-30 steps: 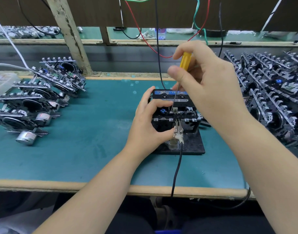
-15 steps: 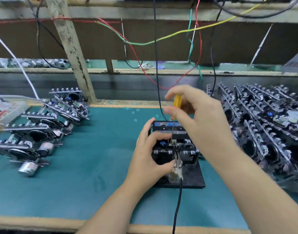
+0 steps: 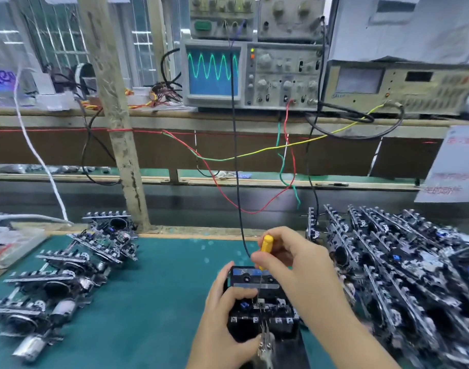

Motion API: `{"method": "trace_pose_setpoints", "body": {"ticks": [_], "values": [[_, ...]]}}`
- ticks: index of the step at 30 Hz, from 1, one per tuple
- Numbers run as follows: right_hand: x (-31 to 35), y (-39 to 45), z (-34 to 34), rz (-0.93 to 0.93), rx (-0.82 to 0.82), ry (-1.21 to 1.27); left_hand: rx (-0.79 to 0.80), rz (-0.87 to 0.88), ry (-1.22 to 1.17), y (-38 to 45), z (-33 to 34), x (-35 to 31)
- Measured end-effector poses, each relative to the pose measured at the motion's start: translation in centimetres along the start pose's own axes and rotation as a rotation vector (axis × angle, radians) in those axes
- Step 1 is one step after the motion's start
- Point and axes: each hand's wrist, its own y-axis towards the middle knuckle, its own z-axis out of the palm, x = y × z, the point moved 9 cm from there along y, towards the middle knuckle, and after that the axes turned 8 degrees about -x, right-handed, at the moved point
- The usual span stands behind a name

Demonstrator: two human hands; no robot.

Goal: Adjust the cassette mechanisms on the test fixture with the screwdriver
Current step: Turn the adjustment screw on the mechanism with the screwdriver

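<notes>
- Black cassette mechanism [image 3: 260, 307] with metal parts and a small blue component: seated on the black slab-like test fixture [image 3: 292, 350] at 6 o'clock on the bench, likely so it stays put under the tool.
- Yellow-handled thin-shaft screwdriver [image 3: 266, 245]: upright, tip down into the mechanism's middle; presumably on an adjusting screw.
- Right hand [image 3: 294, 265]: pinches the handle between thumb and fingertips, a grip suited to fine turns.
- Left hand [image 3: 225, 315]: fingers curled round the mechanism's 9 o'clock side, bracing it.
- Metal clip [image 3: 265, 347]: at the fixture's near edge, likely a signal lead.
- Beige oscilloscope [image 3: 212, 73]: 12 o'clock, green sine trace; likely the reference for the adjustment.
- Stacked mechanisms [image 3: 403, 275]: 3 o'clock, within reach; further mechanisms [image 3: 68, 278] at 9 o'clock.
</notes>
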Motion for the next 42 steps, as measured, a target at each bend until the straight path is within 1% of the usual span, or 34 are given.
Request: {"method": "trace_pose_setpoints", "body": {"ticks": [2,4,5,6,7,8,9,10,11,13,18,20,24,31,42], "values": [[0.0,-0.6,-0.5,-0.018,-0.037,0.04,-0.001,-0.015,0.0,-0.1,0.0,0.3],[-0.2,-1.4,-1.5,-0.009,-0.095,0.152,-0.007,-0.02,-0.021,0.0,0.0,0.6],[-0.8,-1.8,-2.2,-0.008,-0.127,0.153,-0.008,-0.012,-0.027,0.1,0.0,0.7],[-1.6,-2.2,-2.7,-0.017,-0.144,0.064,-0.007,0.002,-0.025,0.2,0.0,0.6],[-2.6,-2.6,-2.9,-0.039,-0.121,-0.134,-0.005,0.013,-0.017,0.3,0.0,0.6],[-3.8,-3.1,-2.5,-0.053,-0.049,-0.357,-0.004,0.017,-0.008,0.3,0.1,0.7],[-5.4,-3.9,-1.8,-0.028,0.044,-0.528,-0.003,0.018,0.001,0.3,0.1,0.7],[-7.1,-4.8,-1.3,0.033,0.127,-0.607,-0.003,0.021,0.006,0.3,0.2,0.7],[-8.3,-5.5,-0.9,0.088,0.17,-0.601,-0.005,0.029,0.007,0.3,0.2,0.7],[-9.2,-6.4,-0.5,0.148,0.198,-0.513,-0.014,0.034,-0.003,0.3,0.2,0.6],[-8.0,-7.6,0.1,0.155,0.209,-0.236,-0.002,-0.007,-0.046,0.2,0.3,0.2],[-7.7,-7.8,-0.3,0.161,0.211,-0.188,0.008,-0.008,-0.052,0.1,0.4,0.0],[-7.6,-8.0,-0.5,0.151,0.221,-0.203,0.024,-0.014,-0.045,0.1,0.6,0.3],[-8.2,-8.2,-0.1,0.14,0.186,-0.254,0.029,-0.005,-0.038,0.2,0.7,0.5],[-8.3,-8.2,-0.4,0.139,0.175,-0.252,0.056,-0.029,-0.054,0.2,0.7,0.4]]}}
